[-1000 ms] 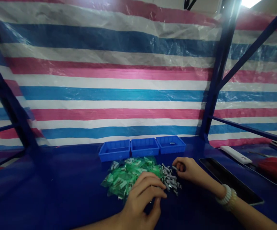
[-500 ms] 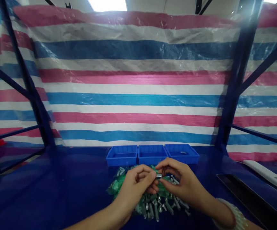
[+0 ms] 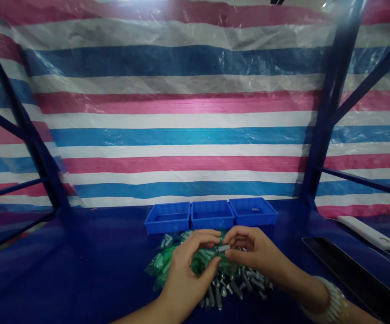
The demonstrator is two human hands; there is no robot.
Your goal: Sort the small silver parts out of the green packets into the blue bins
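Between the thumb and fingers of my right hand (image 3: 257, 249) is a small silvery metal piece (image 3: 223, 248), pinched at one end and pointing left. My left hand (image 3: 184, 267) faces it, thumb and fingers spread apart, with nothing held. Beneath both hands lies a heap of clear and green plastic bags (image 3: 163, 262). Loose metal parts (image 3: 218, 294), mostly slim and elongated, spill out on the near side of the bags. Their exact kind is too small to make out, and my hands cover part of the heap.
Three blue bins stand in a row behind the heap: left (image 3: 168, 226), middle (image 3: 211, 222) and right (image 3: 254, 219), the last with a small metal piece (image 3: 255, 209) inside. A dark flat panel (image 3: 343, 270) and a white device (image 3: 369, 232) lie at right. Blue frame posts (image 3: 326, 112) flank the table.
My left hand has let go of the metal piece and opened, its thumb dropping away from the fingers. The piece stays in my right hand. The view has tilted slightly down.
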